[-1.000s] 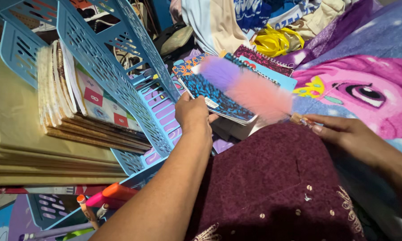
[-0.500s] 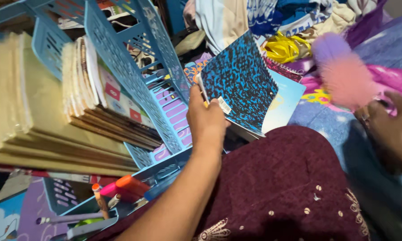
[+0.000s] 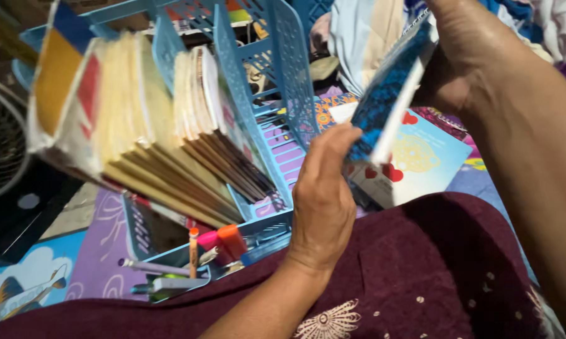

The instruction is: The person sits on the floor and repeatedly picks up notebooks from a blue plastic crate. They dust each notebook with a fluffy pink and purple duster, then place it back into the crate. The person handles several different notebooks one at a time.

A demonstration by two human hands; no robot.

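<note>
Both hands hold one blue speckled notebook [image 3: 386, 103], raised on edge above the lap, right of centre. The left hand [image 3: 324, 194] has its grip closed on the notebook's near lower corner, fingers curled against the cover. The right hand [image 3: 468, 53] grasps the far upper end at the top right; its fingertips are hidden behind the notebook.

Below the notebook lies a light blue booklet [image 3: 421, 160] with red hearts, flat on the patterned bedding [image 3: 94, 251]. A maroon garment [image 3: 421, 276] covers the lap in the near field.

Left of the hands stands a blue plastic rack [image 3: 283, 75] with slotted dividers. Its compartments hold leaning stacks of books [image 3: 145, 132]. A near tray of the rack holds pens and markers [image 3: 223, 242].
</note>
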